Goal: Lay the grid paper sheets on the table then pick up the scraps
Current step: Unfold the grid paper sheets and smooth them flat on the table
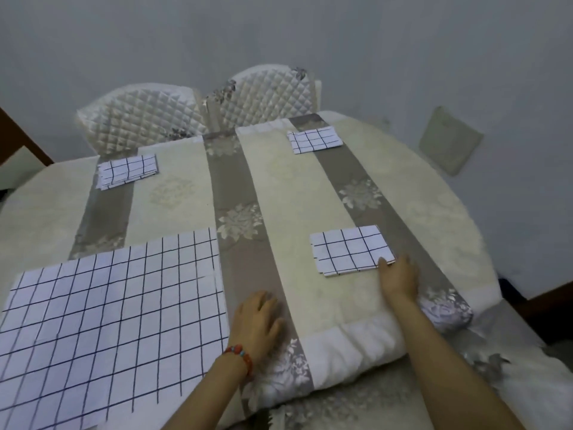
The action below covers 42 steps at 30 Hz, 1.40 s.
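A large spread of grid paper sheets (111, 308) lies flat on the table's near left. Three small folded stacks of grid paper rest on the cloth: one at the far left (127, 171), one at the far right (313, 139), one at the near right (352, 250). My right hand (398, 276) lies palm down with its fingertips touching the near-right stack's lower right corner. My left hand (257, 321), with a red bead bracelet on the wrist, rests flat on the grey stripe beside the large sheets, holding nothing.
The table (434, 197) is covered by a cream and grey-striped floral cloth that bunches at the front edge. Two quilted white chair backs (139, 116) (266, 94) stand behind the far edge. A grey wall lies beyond.
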Available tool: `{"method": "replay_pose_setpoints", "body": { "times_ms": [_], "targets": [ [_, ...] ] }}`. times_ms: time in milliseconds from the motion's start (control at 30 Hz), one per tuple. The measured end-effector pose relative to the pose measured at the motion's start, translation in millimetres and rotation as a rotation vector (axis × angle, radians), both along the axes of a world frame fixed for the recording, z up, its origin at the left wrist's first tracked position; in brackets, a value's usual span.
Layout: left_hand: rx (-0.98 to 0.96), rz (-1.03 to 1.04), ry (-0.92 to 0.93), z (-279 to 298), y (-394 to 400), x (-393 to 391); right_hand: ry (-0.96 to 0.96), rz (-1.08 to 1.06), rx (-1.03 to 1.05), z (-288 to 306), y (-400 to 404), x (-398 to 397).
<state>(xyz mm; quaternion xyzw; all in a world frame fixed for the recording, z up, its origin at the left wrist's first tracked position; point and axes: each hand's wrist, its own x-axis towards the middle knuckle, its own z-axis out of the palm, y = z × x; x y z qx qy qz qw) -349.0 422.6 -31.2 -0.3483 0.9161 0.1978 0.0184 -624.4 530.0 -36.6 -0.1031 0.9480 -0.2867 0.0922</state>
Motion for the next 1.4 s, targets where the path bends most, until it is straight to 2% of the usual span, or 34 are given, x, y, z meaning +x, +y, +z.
{"method": "replay_pose_setpoints", "body": {
  "times_ms": [167, 233, 400, 533, 733, 833, 967, 1200, 1400],
  "targets": [
    [0.039, 0.068, -0.021, -5.2, 17.7, -4.3, -0.047, -0.04, 0.023, -5.5, -6.9, -21.1],
    [0.05, 0.076, -0.056, -1.3, 20.2, -8.6, -0.042, -0.018, -0.042, -3.6, -8.3, -23.9],
    [0.06, 0.095, 0.037, 10.8, 18.2, -32.4, 0.005, 0.136, -0.301, 21.4, -10.0, -12.6],
    [0.086, 0.026, 0.206, 39.2, 15.2, -72.4, 0.045, 0.297, -0.443, 60.6, -10.0, 7.5],
    [-0.171, -0.102, 0.498, 98.0, 9.0, -119.8, 0.112, 0.52, -0.451, 127.5, -1.1, 33.3],
    [-0.218, -0.16, 0.574, 124.9, 9.0, -124.5, 0.104, 0.573, -0.499, 159.3, 4.4, 48.0],
    [0.042, -0.129, 0.651, 151.5, 6.9, -111.3, -0.001, 0.556, -0.597, 186.0, 17.2, 63.2],
    [0.301, 0.03, 0.882, 189.3, -15.3, -78.7, -0.064, 0.417, -0.497, 188.9, 66.3, 70.2],
    [0.42, 0.159, 1.068, 210.7, -19.8, -60.8, -0.088, 0.244, -0.792, 199.7, 71.7, 91.2]
  ]
}}
